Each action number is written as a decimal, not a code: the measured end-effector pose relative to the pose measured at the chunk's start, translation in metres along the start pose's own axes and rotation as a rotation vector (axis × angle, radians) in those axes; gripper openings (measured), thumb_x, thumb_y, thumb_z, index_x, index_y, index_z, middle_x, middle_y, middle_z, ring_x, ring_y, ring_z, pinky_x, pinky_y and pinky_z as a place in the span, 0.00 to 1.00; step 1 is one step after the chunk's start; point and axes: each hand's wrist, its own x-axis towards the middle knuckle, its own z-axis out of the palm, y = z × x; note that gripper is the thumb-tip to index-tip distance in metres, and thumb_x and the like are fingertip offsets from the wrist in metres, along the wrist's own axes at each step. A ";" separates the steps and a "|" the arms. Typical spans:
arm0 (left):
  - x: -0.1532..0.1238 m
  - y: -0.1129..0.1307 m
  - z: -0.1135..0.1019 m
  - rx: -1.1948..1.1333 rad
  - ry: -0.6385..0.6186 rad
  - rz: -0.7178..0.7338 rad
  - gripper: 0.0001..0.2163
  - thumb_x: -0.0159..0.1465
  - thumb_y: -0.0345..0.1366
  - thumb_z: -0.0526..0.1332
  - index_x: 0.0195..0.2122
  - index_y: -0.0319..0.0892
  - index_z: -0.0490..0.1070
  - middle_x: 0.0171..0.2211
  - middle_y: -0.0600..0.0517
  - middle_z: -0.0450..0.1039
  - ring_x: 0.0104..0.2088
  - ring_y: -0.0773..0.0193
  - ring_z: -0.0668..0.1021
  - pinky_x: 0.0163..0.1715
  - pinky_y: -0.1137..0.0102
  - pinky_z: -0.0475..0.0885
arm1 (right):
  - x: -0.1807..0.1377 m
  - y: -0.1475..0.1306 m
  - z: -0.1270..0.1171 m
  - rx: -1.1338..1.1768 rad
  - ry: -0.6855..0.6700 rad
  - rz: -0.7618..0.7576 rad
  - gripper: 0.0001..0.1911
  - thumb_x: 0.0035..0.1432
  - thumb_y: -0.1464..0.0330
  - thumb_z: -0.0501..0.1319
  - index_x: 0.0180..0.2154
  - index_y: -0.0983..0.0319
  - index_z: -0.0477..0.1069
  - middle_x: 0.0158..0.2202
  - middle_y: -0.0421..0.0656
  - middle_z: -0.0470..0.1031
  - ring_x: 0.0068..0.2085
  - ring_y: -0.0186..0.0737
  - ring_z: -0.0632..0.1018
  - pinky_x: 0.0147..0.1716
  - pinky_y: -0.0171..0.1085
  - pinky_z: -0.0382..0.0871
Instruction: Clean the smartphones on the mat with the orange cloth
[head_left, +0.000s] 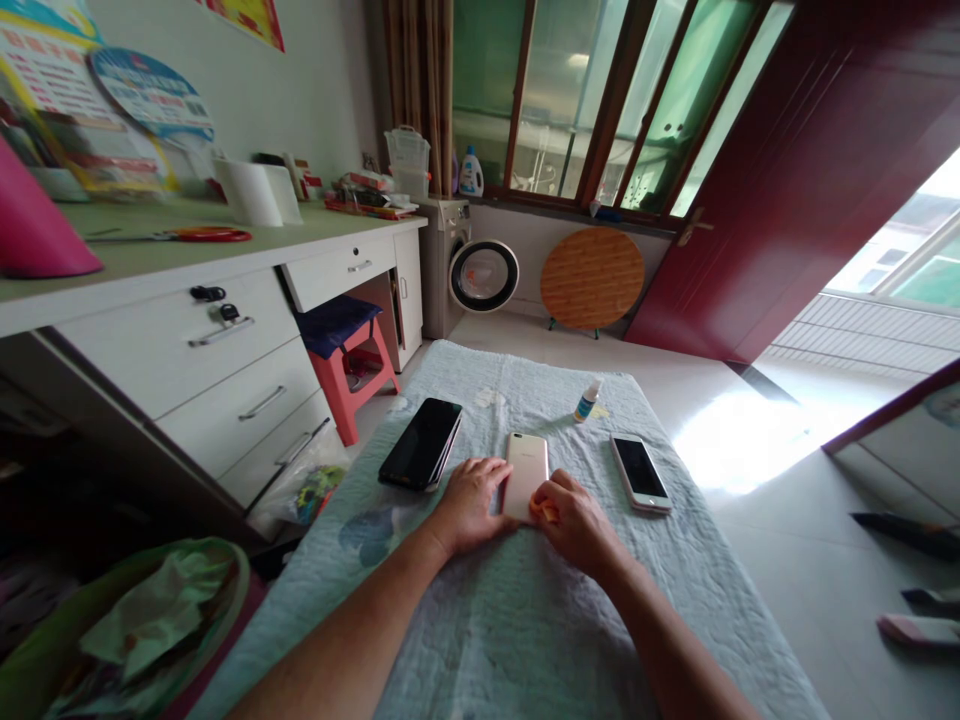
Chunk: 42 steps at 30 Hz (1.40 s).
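A pale gold smartphone (pixel 528 470) lies back side up on the light blue quilted cloth (pixel 510 620). My left hand (pixel 474 500) steadies it, with fingertips at its left edge and the thumb along its lower end. Pinched in my right hand (pixel 576 520) is a small orange cloth (pixel 546 510), pressed on the lower right of the phone's back. To the left lies a stack of dark-screened phones (pixel 421 443). A white smartphone (pixel 640 472) rests screen up on the right. Beyond it stands a small spray bottle (pixel 588 401) with a white cap.
At left is a white desk (pixel 247 390) with drawers, and a pink stool (pixel 349 375) beside it. A waste bin (pixel 236 590) with crumpled paper stands at lower left. Farther back are a washing machine (pixel 444 262) with its door open and a round wooden tabletop (pixel 592 277).
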 end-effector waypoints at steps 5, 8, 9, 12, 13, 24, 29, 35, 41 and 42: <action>0.000 -0.001 0.001 0.010 0.004 0.002 0.34 0.50 0.49 0.68 0.56 0.42 0.65 0.56 0.44 0.66 0.54 0.48 0.68 0.55 0.57 0.62 | 0.004 0.008 0.002 -0.009 0.052 0.021 0.09 0.57 0.75 0.55 0.34 0.60 0.73 0.35 0.42 0.67 0.39 0.37 0.70 0.39 0.34 0.62; 0.000 -0.001 0.001 0.008 0.010 0.005 0.34 0.50 0.50 0.68 0.56 0.42 0.65 0.56 0.44 0.66 0.53 0.48 0.69 0.55 0.57 0.63 | 0.007 0.009 0.000 -0.017 0.075 0.046 0.12 0.56 0.77 0.54 0.37 0.61 0.74 0.36 0.43 0.67 0.39 0.38 0.70 0.40 0.35 0.62; 0.000 -0.001 0.001 0.008 0.010 0.006 0.34 0.50 0.50 0.68 0.56 0.41 0.66 0.56 0.44 0.66 0.53 0.48 0.69 0.55 0.57 0.63 | 0.007 0.009 -0.001 -0.021 0.080 0.050 0.12 0.56 0.77 0.54 0.37 0.61 0.74 0.35 0.43 0.67 0.39 0.38 0.70 0.40 0.35 0.62; 0.000 -0.001 0.001 0.009 0.008 0.003 0.34 0.49 0.50 0.69 0.56 0.42 0.66 0.56 0.44 0.66 0.53 0.48 0.69 0.55 0.57 0.63 | 0.006 0.003 -0.001 -0.017 0.057 0.014 0.12 0.57 0.77 0.54 0.35 0.61 0.75 0.35 0.43 0.67 0.38 0.37 0.69 0.39 0.34 0.62; 0.000 -0.001 0.001 0.008 0.007 0.004 0.34 0.49 0.49 0.69 0.56 0.42 0.66 0.56 0.44 0.66 0.53 0.48 0.69 0.55 0.57 0.63 | 0.005 -0.001 -0.001 -0.009 0.036 -0.011 0.12 0.57 0.77 0.54 0.34 0.60 0.75 0.35 0.43 0.67 0.38 0.37 0.69 0.38 0.34 0.61; -0.001 0.000 0.001 -0.021 0.022 0.009 0.32 0.52 0.55 0.65 0.55 0.42 0.67 0.55 0.44 0.67 0.53 0.48 0.70 0.55 0.57 0.63 | 0.022 -0.006 0.003 -0.009 -0.061 -0.098 0.08 0.58 0.72 0.58 0.30 0.60 0.75 0.33 0.41 0.67 0.36 0.34 0.69 0.36 0.31 0.61; -0.001 0.001 -0.001 -0.013 0.013 0.000 0.34 0.51 0.54 0.67 0.55 0.43 0.66 0.55 0.45 0.67 0.53 0.48 0.69 0.54 0.57 0.62 | 0.048 0.015 0.001 -0.078 0.025 -0.062 0.11 0.60 0.72 0.56 0.31 0.61 0.77 0.33 0.42 0.69 0.37 0.35 0.69 0.38 0.32 0.61; -0.001 0.002 -0.001 -0.021 0.029 0.005 0.32 0.50 0.50 0.68 0.54 0.43 0.66 0.55 0.46 0.67 0.53 0.49 0.69 0.55 0.59 0.62 | 0.065 0.029 0.002 -0.172 0.109 0.064 0.12 0.61 0.70 0.55 0.33 0.62 0.77 0.33 0.44 0.69 0.37 0.36 0.69 0.39 0.33 0.60; -0.003 0.001 -0.002 -0.036 0.020 0.012 0.32 0.50 0.52 0.68 0.54 0.44 0.65 0.56 0.46 0.67 0.53 0.47 0.69 0.54 0.57 0.62 | 0.058 0.019 -0.001 -0.075 0.019 -0.047 0.13 0.61 0.71 0.55 0.31 0.61 0.77 0.33 0.43 0.69 0.35 0.35 0.69 0.38 0.33 0.61; -0.003 0.001 -0.002 -0.040 0.024 0.011 0.33 0.50 0.52 0.68 0.55 0.44 0.65 0.56 0.46 0.67 0.54 0.47 0.69 0.54 0.57 0.62 | 0.056 0.015 -0.003 -0.044 -0.018 -0.076 0.12 0.60 0.72 0.55 0.30 0.61 0.77 0.33 0.43 0.69 0.35 0.35 0.69 0.37 0.33 0.61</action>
